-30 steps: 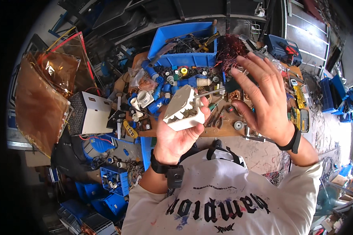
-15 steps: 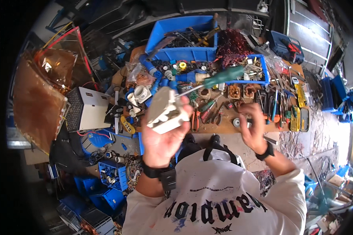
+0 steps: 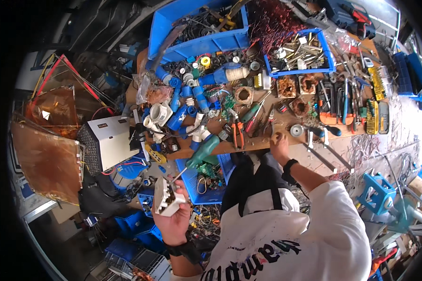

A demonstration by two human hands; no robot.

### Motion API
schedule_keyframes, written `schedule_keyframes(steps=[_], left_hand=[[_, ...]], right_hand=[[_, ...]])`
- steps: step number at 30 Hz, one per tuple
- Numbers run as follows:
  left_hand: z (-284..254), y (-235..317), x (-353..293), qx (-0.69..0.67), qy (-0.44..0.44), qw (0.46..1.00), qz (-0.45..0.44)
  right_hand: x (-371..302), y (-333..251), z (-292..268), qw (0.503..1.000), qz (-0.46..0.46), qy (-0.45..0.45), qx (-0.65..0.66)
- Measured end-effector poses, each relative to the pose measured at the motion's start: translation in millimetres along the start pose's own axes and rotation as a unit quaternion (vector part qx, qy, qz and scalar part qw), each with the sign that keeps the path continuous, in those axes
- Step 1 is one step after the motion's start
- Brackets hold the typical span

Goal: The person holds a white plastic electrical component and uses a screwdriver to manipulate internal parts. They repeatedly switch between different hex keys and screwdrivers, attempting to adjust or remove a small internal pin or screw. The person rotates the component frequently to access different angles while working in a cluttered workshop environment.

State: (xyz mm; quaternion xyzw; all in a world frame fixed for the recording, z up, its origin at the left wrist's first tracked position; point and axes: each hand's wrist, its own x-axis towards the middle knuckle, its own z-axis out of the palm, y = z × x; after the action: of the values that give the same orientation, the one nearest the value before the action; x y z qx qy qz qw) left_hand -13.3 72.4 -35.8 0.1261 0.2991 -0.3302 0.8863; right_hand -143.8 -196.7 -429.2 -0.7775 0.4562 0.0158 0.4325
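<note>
My left hand (image 3: 173, 227) is closed round a white plastic housing (image 3: 163, 199) with an open, hollow side, low at the left over the floor. A screwdriver (image 3: 203, 152) with a green handle slants up from that same hand. Its metal shaft runs down to the housing by my fingers, and its tip is hidden. At the front edge of the bench, my right hand (image 3: 280, 149) has its fingers curled in by a small tan piece. Whether that piece is in its grip I cannot make out. A grey metal disc (image 3: 296, 130) lies just right of it.
Pliers with orange handles (image 3: 239, 134) and two hammer-like tools (image 3: 320, 152) lie along the bench's front edge. A blue bin (image 3: 199, 193) with green scraps stands below it. Blue trays (image 3: 300, 71) and pipe fittings (image 3: 177, 122) crowd the bench (image 3: 262, 140).
My left hand has come down and left, carrying the housing and screwdriver away from the bench. My right hand has moved slightly left, its fingers curling at the bench edge. The view has shifted.
</note>
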Motion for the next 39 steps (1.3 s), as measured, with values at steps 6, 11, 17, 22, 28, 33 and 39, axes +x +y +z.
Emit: schedule_keyframes(steps=[6,11,17,22,28,33,39], left_hand=[[-27,29,14,0.026,0.035,0.999,0.008],[-40,61,13,0.017,0.040,0.999,-0.005],[-38,99,19,0.001,0.045,0.999,0.019],[-24,118,39,0.002,-0.004,1.000,-0.021],[-2,124,61,-0.007,-0.079,0.991,-0.108],[23,114,79,0.020,-0.143,0.976,-0.163],[52,78,80,0.049,-0.236,0.957,-0.160]], right_hand=[[31,-12,28,0.995,0.070,0.051,-0.058],[49,-15,30,0.987,0.135,0.033,-0.075],[51,-34,15,0.934,0.180,-0.025,0.308],[42,-53,-24,0.884,0.121,-0.179,0.415],[-11,-113,-78,0.747,0.192,-0.245,0.587],[-86,-198,-133,0.620,0.133,-0.334,0.697],[-164,-274,-172,0.612,-0.020,-0.367,0.700]])
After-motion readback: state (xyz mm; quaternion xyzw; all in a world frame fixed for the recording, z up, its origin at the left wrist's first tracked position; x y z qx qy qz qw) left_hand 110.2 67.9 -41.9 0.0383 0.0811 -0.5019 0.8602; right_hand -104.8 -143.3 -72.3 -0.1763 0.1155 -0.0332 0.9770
